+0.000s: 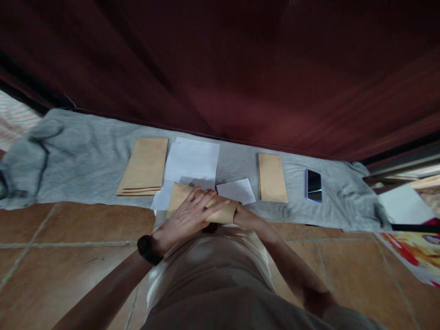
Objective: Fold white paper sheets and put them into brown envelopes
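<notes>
A brown paper envelope [223, 213] lies crosswise in front of me at the near edge of the cloth-covered surface. My left hand [192, 208] rests on top of it, back of the hand up, fingers stretched across the paper and thumb pointing right. My right hand [245, 217] is at the envelope's right end. Its fingers are hidden by the paper, so I cannot tell how they are bent. White paper sheets [193, 158] lie just beyond and partly under the envelope. A smaller white paper [240, 190] sits beyond my right hand.
Several stacked brown envelopes [146, 162] lie on the left of the grey cloth [85, 156]. More brown envelopes [272, 176] and a phone [314, 186] lie on the right. A dark red panel [240, 68] rises behind. A colourful printed bag or box [415, 254] stands at far right.
</notes>
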Demonstrator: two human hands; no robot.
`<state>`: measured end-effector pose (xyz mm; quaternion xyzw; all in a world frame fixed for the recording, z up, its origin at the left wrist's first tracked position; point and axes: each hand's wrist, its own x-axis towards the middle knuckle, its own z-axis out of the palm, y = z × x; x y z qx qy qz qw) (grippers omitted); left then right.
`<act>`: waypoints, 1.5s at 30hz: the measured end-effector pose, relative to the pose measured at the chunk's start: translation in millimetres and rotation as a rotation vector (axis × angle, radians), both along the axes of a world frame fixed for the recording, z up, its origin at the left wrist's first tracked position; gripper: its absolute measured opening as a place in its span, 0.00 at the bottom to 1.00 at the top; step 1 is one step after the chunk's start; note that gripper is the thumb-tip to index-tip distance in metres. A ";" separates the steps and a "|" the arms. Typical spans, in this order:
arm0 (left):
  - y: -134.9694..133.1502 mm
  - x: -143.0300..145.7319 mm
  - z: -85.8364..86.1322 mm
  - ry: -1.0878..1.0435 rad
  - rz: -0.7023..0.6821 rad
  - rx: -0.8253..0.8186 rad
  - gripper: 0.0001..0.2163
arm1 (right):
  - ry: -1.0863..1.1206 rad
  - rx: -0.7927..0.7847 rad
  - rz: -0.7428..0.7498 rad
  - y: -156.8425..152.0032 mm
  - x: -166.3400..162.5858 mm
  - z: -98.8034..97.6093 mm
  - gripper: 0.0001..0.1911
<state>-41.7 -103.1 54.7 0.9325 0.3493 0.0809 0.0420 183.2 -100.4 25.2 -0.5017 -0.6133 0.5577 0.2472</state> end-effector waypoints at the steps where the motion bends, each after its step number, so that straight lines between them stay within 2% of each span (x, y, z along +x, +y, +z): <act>1: 1.3 -0.5 0.3 -0.002 0.006 -0.004 0.43 | 0.035 -0.022 0.034 2.4 2.4 -0.4 0.15; 4: 5.6 -2.2 1.9 -0.004 0.028 -0.021 0.44 | 0.136 -0.094 0.085 9.4 6.5 -0.2 0.20; 7: 8.6 -2.7 2.8 0.006 0.042 -0.039 0.45 | 0.144 -0.113 0.031 13.2 6.8 -3.0 0.20; 12: 10.7 -3.4 -1.5 0.009 0.053 -0.035 0.45 | 0.117 -0.039 -0.010 10.9 7.9 -12.8 0.18; 17: 14.4 -8.3 -5.5 0.006 0.071 -0.020 0.45 | 0.141 0.021 -0.033 8.5 11.8 -12.6 0.17; 23: 18.4 -9.4 -10.7 0.010 0.068 -0.001 0.45 | 0.208 0.099 -0.092 9.5 7.6 -9.9 0.23; 27: 22.0 -8.2 -14.1 0.019 0.062 0.000 0.45 | 0.162 0.128 -0.114 8.7 6.1 -14.7 0.25; 36: 34.7 -14.0 -19.1 0.006 0.070 -0.026 0.47 | 0.055 0.154 -0.293 -0.2 2.4 -39.2 0.29; 42: 38.3 -13.3 -26.9 0.002 0.065 -0.048 0.46 | 0.010 0.143 -0.330 2.6 -3.5 -42.0 0.28; 45: 39.4 -13.3 -26.5 -0.018 0.060 -0.052 0.46 | 0.017 0.195 -0.373 5.7 -1.2 -40.9 0.24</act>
